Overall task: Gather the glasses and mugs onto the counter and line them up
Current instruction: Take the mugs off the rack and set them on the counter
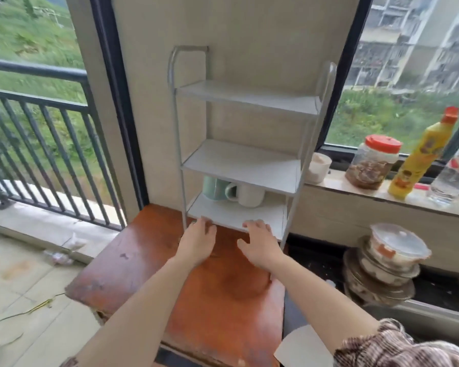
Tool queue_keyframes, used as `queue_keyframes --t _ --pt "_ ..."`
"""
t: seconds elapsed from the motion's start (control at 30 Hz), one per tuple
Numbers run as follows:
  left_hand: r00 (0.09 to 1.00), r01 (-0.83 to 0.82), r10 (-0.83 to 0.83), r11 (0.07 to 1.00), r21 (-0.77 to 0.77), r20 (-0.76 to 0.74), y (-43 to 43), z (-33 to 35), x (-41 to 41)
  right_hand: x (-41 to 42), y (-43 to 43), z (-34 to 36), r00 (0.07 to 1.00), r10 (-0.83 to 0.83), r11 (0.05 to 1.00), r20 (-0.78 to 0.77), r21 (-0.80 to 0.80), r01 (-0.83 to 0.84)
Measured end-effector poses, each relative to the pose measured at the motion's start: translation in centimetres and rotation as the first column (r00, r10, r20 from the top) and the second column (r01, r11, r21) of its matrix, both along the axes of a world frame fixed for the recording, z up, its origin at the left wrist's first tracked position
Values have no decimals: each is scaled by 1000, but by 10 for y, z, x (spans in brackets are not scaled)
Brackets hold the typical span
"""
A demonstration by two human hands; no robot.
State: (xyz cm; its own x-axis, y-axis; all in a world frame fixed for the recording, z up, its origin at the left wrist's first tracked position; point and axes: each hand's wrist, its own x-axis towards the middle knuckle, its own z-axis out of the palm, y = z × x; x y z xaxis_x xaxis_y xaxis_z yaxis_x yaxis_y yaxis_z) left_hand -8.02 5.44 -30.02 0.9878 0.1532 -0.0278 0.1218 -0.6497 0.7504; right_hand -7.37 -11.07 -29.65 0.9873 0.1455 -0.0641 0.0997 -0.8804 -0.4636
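Left hand (196,241) and right hand (259,241) are hovering over the desk (133,271), fingers spread, holding nothing. Beyond, the green mug (214,188) and white mug (249,195) are sitting on the rack's bottom shelf (239,214).

matt metal rack (245,165), glossy ceramic mugs (251,194)

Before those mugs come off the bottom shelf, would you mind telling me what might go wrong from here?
1. The green mug and white mug stand close together at the back under a low shelf; pulling one might knock the other.
2. The rack looks tall and slim; either the left hand or the right hand bumping it could tip it.
3. The stacked containers nearby seem easy to topple.
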Motion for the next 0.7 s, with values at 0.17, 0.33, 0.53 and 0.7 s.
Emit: queue_keyframes --t 0.17,0.33,0.53,0.7 --pt "997 71 -76 986 -150 -29 19 -6 62 62 31 -1 989 -125 965 -80 223 140" --pt "988 131 -151 942 -307 -41 21 -14 98 100 52 3 939 -287 807 -192 479 344" --pt "991 89 -120 915 -393 -55 25 -18 120 122 70 14 822 -343 417 -454 711 567" --pt "981 128 -181 864 -487 -63 24 -15 133 122 70 18 773 -292 140 -563 774 617"
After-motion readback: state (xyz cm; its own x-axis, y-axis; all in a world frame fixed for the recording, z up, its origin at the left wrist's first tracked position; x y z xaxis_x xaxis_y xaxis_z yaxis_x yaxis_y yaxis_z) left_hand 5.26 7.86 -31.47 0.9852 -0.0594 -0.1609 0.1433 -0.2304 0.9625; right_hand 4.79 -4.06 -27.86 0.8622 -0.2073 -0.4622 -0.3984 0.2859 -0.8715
